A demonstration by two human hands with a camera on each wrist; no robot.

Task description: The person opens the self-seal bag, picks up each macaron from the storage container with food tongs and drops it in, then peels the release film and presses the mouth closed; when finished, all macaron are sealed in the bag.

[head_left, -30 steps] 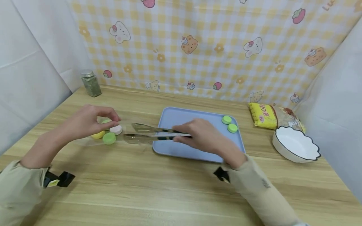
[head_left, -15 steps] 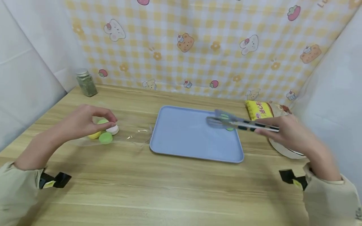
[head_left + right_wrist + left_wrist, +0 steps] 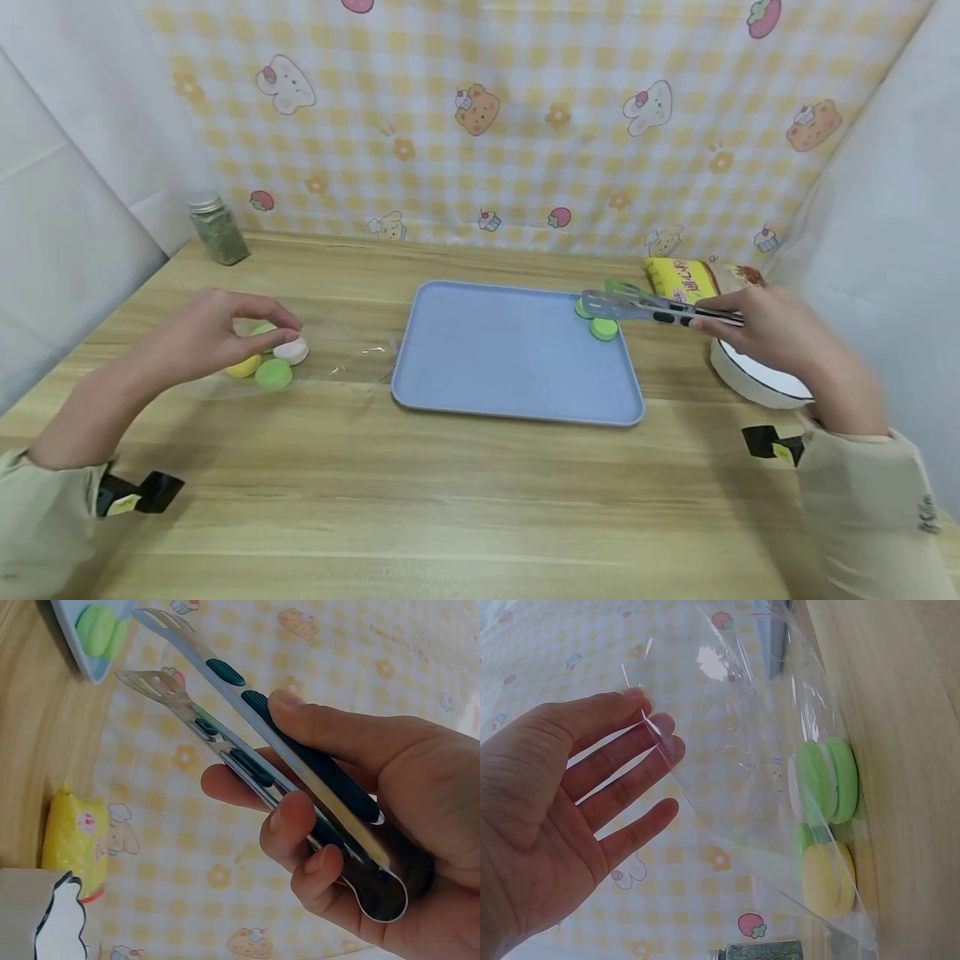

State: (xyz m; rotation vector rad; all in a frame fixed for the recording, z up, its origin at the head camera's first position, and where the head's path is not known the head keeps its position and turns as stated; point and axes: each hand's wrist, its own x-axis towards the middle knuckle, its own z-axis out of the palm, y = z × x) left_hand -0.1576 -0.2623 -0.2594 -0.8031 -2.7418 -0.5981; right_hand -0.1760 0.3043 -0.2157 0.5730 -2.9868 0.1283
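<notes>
My left hand (image 3: 217, 333) pinches the upper edge of a clear plastic bag (image 3: 727, 765) between thumb and index finger; its other fingers are spread in the left wrist view. Inside lie a yellow macaron (image 3: 827, 879), a pale pink macaron (image 3: 291, 350) and green macarons (image 3: 273, 375). My right hand (image 3: 772, 329) grips metal tongs (image 3: 300, 765) with dark green grip pads. The tongs' slotted ends stand apart with nothing between them, above the far right corner of the blue tray (image 3: 502, 358). Two green macarons (image 3: 603, 328) lie in that corner, one partly hidden by the tongs.
A white bowl with a dark wavy rim (image 3: 757, 379) stands under my right hand. Behind it lies a yellow food packet (image 3: 678, 279). A jar of dried green flakes (image 3: 217, 229) stands at the back left. A checked cloth (image 3: 525, 142) hangs behind the table.
My right hand has carried the tongs rightward from the bag's mouth to the tray's far right corner. My left hand still pinches the bag. The head view has shifted slightly.
</notes>
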